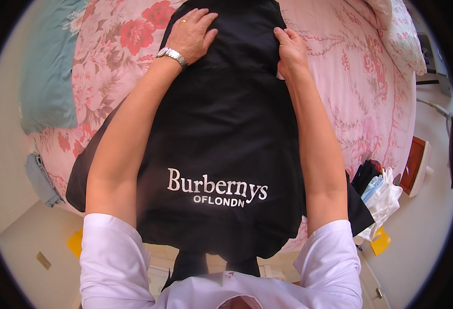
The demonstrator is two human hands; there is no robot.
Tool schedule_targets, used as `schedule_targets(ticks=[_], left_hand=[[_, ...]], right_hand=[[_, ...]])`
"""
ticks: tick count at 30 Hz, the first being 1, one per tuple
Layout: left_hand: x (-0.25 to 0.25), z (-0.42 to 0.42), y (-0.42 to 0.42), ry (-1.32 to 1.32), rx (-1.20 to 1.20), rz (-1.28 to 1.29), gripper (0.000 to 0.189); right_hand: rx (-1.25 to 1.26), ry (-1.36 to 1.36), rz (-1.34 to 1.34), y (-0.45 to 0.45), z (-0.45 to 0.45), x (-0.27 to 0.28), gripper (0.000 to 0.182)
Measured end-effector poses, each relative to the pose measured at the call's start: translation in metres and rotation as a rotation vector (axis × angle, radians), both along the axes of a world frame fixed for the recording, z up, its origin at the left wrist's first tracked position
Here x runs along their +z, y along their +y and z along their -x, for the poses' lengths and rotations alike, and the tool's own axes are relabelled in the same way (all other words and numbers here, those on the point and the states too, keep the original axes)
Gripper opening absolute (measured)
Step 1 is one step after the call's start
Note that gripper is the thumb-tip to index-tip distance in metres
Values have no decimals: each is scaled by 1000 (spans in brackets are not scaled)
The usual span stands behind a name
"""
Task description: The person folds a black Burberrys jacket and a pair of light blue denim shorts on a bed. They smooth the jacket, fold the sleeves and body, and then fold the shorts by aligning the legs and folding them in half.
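A black cloth garment [226, 119], with white lettering on its lower part, lies spread in front of me. My left hand [193, 36] rests palm down on its far left edge, fingers extended and holding nothing. At the far right edge, my right hand [293, 52] pinches the cloth between thumb and curled fingers. Black cloth sticks out past my left forearm [81, 181] and beyond my right elbow [359, 214]. The garment's far end runs out of view at the top.
Beneath the garment is a bed with a pink floral sheet [354, 96]. A teal pillow [50, 85] lies left, folded denim [43, 179] at the left edge. Several clothes [379, 197] are piled right, near a brown-and-white box-like object [415, 166]. A patterned quilt [400, 38] lies far right.
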State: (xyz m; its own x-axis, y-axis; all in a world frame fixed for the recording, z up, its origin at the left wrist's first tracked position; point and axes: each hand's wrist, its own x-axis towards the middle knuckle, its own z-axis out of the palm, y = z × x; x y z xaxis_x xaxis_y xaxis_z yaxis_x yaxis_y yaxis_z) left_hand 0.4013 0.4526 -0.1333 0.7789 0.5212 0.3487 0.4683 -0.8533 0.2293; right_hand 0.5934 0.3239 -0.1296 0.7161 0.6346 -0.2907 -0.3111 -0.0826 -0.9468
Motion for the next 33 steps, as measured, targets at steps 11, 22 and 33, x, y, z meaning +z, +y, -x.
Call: schedule_targets(ticks=[11, 22, 33], left_hand=[[6, -16, 17, 30, 525, -146, 40], [22, 12, 22, -263, 458, 27, 21], [-29, 50, -46, 238, 98, 34, 60]], right_hand=[[14, -335, 166, 1, -8, -26, 38], [-21, -1322, 411, -4, 29, 15, 43], [441, -1734, 433, -12, 47, -40, 58]])
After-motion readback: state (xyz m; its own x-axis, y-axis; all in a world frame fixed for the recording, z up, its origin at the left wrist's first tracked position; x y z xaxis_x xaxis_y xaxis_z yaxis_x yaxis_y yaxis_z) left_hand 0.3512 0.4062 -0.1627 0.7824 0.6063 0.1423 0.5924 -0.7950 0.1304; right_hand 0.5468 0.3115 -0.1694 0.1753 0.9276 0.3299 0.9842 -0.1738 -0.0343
